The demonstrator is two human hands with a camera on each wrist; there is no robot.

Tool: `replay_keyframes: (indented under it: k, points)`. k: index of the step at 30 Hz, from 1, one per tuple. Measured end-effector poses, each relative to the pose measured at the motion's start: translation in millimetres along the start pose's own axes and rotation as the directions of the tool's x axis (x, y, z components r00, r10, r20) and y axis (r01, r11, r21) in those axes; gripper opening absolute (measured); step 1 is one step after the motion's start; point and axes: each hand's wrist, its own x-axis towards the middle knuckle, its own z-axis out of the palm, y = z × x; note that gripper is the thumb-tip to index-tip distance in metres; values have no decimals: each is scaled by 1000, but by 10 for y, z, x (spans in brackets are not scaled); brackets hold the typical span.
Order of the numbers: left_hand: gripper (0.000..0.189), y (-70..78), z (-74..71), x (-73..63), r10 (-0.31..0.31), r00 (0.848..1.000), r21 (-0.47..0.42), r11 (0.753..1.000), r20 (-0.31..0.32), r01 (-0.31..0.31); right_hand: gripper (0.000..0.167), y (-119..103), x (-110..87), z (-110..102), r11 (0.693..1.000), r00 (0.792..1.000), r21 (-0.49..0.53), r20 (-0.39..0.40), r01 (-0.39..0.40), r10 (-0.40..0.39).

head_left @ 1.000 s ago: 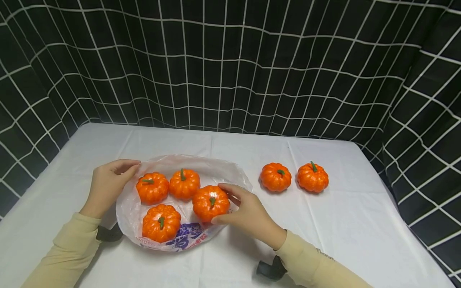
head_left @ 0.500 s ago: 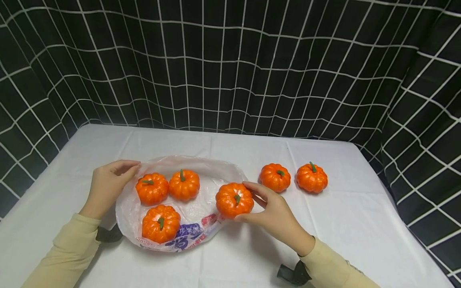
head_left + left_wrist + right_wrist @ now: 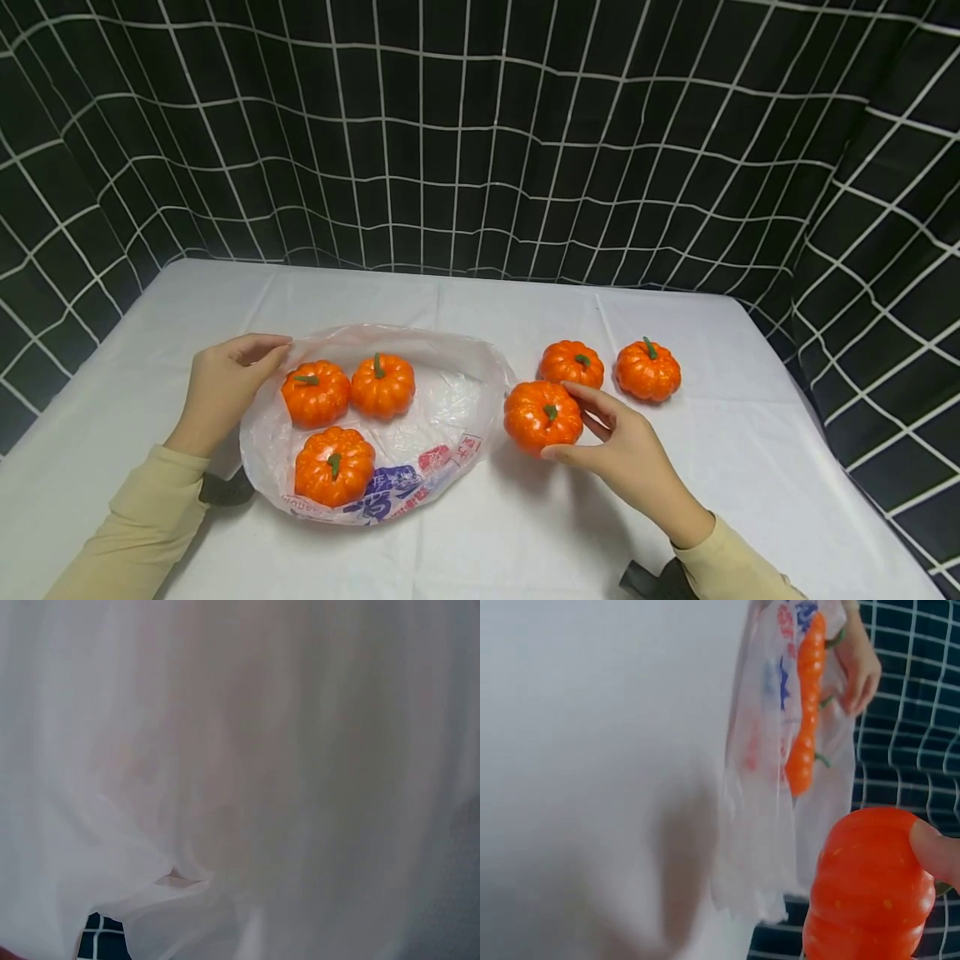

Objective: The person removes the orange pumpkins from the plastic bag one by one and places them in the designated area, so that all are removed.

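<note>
In the head view my right hand [image 3: 626, 450] grips a small orange pumpkin [image 3: 543, 418] by its right side, thumb in front and fingers behind. That pumpkin is just right of a translucent white plastic bag [image 3: 450, 408] with purple and red print. My left hand [image 3: 228, 383] pinches the bag's left rim between thumb and fingers. Inside the bag sit three more pumpkins, one at the back left [image 3: 317, 394], another beside it [image 3: 383, 386] and the third in front [image 3: 334, 467]. The left wrist view is mostly filled by blurred white plastic [image 3: 225, 787].
Two loose pumpkins stand to the right on the white-covered table [image 3: 750, 467]: one pumpkin [image 3: 572, 364] close behind the held one, the other pumpkin [image 3: 648, 372] farther right. A black curtain with a white grid [image 3: 480, 133] rises at the back and sides.
My right hand has moved right with its pumpkin, from over the bag's right part to outside the bag. The left hand stays at the rim, and the other pumpkins keep their places.
</note>
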Motion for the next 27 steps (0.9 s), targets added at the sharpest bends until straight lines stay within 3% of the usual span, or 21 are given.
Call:
replay_keyframes:
  k: [11, 27]
  points:
    - [32, 6, -4, -2, -14, 1000, -1, 1000, 9, 14, 83, 170, -106, -332, 994, 992, -22, -77, -105, 103]
    - [34, 16, 0, -11, -20, 1000, -10, 1000, 22, 20, 91, 301, -269, -692, 968, 956, -69, -188, -242, 226]
